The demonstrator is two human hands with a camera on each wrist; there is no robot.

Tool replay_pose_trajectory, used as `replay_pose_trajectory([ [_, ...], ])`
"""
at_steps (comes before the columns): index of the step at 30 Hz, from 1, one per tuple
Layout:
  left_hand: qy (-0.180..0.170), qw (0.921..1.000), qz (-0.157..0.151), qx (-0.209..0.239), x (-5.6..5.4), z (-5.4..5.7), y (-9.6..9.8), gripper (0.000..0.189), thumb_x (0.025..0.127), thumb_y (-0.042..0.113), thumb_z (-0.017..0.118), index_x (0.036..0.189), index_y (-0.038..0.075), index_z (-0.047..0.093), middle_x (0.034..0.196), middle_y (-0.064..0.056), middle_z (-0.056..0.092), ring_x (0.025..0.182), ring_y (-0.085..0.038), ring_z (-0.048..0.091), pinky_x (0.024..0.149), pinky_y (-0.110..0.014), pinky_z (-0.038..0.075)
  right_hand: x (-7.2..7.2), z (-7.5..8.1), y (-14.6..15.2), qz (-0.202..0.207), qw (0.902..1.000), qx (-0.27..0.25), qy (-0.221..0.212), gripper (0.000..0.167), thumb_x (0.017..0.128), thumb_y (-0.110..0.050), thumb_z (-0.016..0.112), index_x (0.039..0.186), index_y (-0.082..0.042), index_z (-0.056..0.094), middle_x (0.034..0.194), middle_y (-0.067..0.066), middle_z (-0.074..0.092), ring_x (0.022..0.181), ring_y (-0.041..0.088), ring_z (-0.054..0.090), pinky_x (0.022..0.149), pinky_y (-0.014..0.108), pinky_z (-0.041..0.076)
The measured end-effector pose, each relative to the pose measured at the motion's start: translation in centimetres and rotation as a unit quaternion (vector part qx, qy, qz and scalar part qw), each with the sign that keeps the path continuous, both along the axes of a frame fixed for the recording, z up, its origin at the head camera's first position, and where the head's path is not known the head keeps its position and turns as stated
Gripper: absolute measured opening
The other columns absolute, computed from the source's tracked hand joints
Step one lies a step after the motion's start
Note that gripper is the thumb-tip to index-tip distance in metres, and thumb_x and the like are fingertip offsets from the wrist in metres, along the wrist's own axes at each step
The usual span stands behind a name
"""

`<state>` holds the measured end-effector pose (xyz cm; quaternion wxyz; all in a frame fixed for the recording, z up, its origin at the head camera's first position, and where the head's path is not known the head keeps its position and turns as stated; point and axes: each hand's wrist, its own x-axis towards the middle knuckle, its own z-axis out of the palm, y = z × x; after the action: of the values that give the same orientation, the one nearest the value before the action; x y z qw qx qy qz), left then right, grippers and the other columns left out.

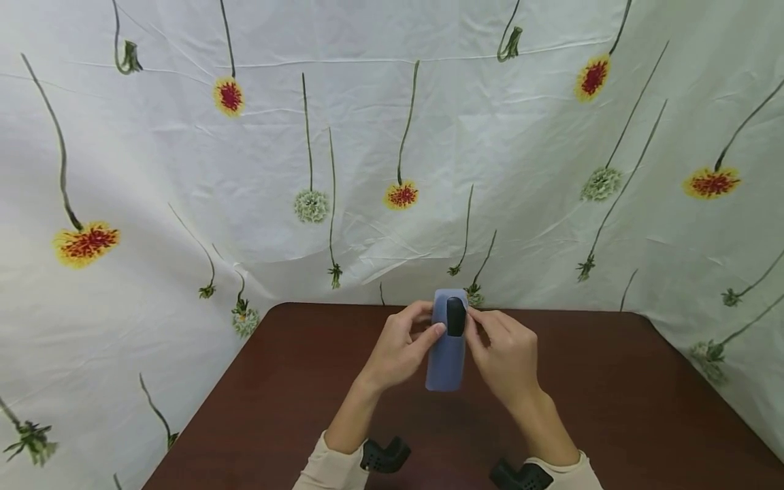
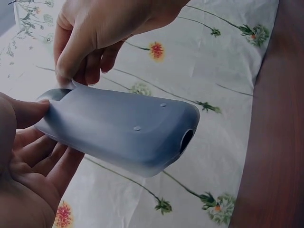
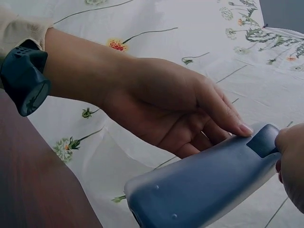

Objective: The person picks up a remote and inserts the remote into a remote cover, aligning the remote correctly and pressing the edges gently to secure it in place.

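A long blue silicone cover [image 1: 445, 364] with rounded ends is held up above the table. Through an opening at its upper end shows a smooth black object [image 1: 456, 316], mostly hidden inside. My left hand [image 1: 401, 347] grips the cover from its left side, thumb on the face near the opening and fingers behind. At the upper right edge, my right hand [image 1: 505, 347] pinches the cover's rim beside the opening. In the left wrist view, the rim is pulled up at the right thumb. Two small nubs and a hole in the end mark the cover [image 2: 128, 123].
Below the hands lies a dark brown table [image 1: 275, 408] with rounded far corners. A pale cloth [image 1: 367, 136] printed with flowers hangs behind and beside it. Black wrist devices [image 1: 386, 456] sit on both cuffs.
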<state>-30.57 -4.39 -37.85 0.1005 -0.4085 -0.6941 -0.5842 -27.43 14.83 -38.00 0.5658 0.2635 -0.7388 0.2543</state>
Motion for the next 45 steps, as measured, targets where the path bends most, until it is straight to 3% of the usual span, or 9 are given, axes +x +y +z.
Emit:
replay_pose_trajectory([
  [4, -0.006, 0.9999, 0.008, 0.004, 0.1, 0.0, 0.0, 0.028, 0.104, 0.005, 0.063, 0.130, -0.005, 0.061, 0.120, -0.018, 0.070, 0.110, -0.027, 0.069, 0.087, -0.038, 0.058, 0.1, 0.0, 0.0, -0.011, 0.9997, 0.013, 0.016, 0.012, 0.081, 0.007, 0.076, 0.093, 0.005, 0.076, 0.078, 0.012, 0.072, 0.062, 0.023, 0.068, 0.049, 0.039, 0.053],
  [10, -0.014, 0.9996, 0.016, 0.018, 0.2, 0.1, 0.1, 0.028, 0.104, 0.004, 0.062, 0.131, -0.005, 0.061, 0.120, -0.018, 0.070, 0.110, -0.027, 0.069, 0.088, -0.038, 0.058, 0.2, 0.1, -0.1, 0.008, 0.9999, -0.012, 0.002, 0.008, 0.090, -0.003, 0.070, 0.092, 0.003, 0.076, 0.079, 0.011, 0.071, 0.063, 0.022, 0.066, 0.051, 0.039, 0.053],
  [14, -0.035, 0.9980, 0.009, 0.051, 0.3, 0.4, 0.2, 0.030, 0.104, 0.003, 0.061, 0.132, -0.006, 0.059, 0.119, -0.020, 0.070, 0.110, -0.028, 0.069, 0.088, -0.038, 0.058, 0.2, 0.1, -0.3, 0.061, 0.9928, -0.083, -0.062, 0.013, 0.093, -0.004, 0.071, 0.103, 0.003, 0.074, 0.087, 0.010, 0.072, 0.070, 0.022, 0.068, 0.055, 0.038, 0.056],
  [18, -0.050, 0.9951, -0.001, 0.085, 0.3, 0.7, 0.2, 0.031, 0.102, 0.002, 0.062, 0.132, -0.007, 0.059, 0.120, -0.021, 0.068, 0.110, -0.031, 0.069, 0.089, -0.039, 0.057, 0.4, 0.3, -0.3, 0.124, 0.9629, -0.145, -0.191, 0.026, 0.096, -0.005, 0.073, 0.120, 0.001, 0.070, 0.099, 0.008, 0.071, 0.085, 0.023, 0.071, 0.065, 0.036, 0.058],
  [24, -0.048, 0.9953, -0.004, 0.084, 0.3, 0.6, 0.1, 0.033, 0.101, 0.000, 0.066, 0.132, -0.006, 0.060, 0.125, -0.019, 0.064, 0.111, -0.032, 0.068, 0.091, -0.040, 0.057, 0.8, 0.8, 0.4, 0.166, 0.8952, -0.192, -0.366, 0.030, 0.099, -0.014, 0.073, 0.126, -0.002, 0.070, 0.107, 0.010, 0.069, 0.097, 0.023, 0.065, 0.078, 0.036, 0.055],
  [29, -0.048, 0.9953, -0.007, 0.084, 0.2, 0.6, -0.1, 0.034, 0.099, 0.000, 0.069, 0.131, -0.004, 0.062, 0.124, -0.017, 0.065, 0.112, -0.031, 0.066, 0.091, -0.041, 0.056, 1.0, 1.4, 0.8, 0.219, 0.8490, -0.212, -0.432, 0.033, 0.098, -0.012, 0.073, 0.128, 0.002, 0.069, 0.111, 0.014, 0.066, 0.105, 0.027, 0.062, 0.088, 0.039, 0.052],
  [34, -0.048, 0.9943, -0.022, 0.092, 0.2, 0.6, -0.1, 0.035, 0.098, -0.001, 0.070, 0.131, -0.005, 0.062, 0.125, -0.016, 0.065, 0.114, -0.031, 0.066, 0.091, -0.042, 0.057, 1.1, 1.6, 1.0, 0.267, 0.8181, -0.221, -0.459, 0.037, 0.097, -0.008, 0.073, 0.131, 0.005, 0.065, 0.115, 0.018, 0.064, 0.102, 0.031, 0.066, 0.088, 0.037, 0.056],
  [39, -0.048, 0.9942, -0.037, 0.089, 0.2, 0.5, -0.1, 0.035, 0.096, -0.005, 0.069, 0.130, -0.006, 0.063, 0.123, -0.017, 0.066, 0.113, -0.030, 0.064, 0.089, -0.040, 0.057, 1.0, 1.6, 1.4, 0.264, 0.8141, -0.209, -0.473, 0.042, 0.096, -0.009, 0.074, 0.136, 0.001, 0.063, 0.118, 0.017, 0.066, 0.107, 0.033, 0.066, 0.090, 0.041, 0.055],
  [45, -0.041, 0.9955, -0.038, 0.077, 0.3, 0.5, -0.1, 0.035, 0.097, -0.005, 0.068, 0.131, -0.005, 0.063, 0.121, -0.018, 0.067, 0.112, -0.032, 0.065, 0.088, -0.039, 0.058, 1.0, 1.5, 1.6, 0.257, 0.8382, -0.172, -0.449, 0.040, 0.095, -0.006, 0.075, 0.134, -0.003, 0.065, 0.113, 0.014, 0.067, 0.100, 0.031, 0.067, 0.088, 0.044, 0.053],
])
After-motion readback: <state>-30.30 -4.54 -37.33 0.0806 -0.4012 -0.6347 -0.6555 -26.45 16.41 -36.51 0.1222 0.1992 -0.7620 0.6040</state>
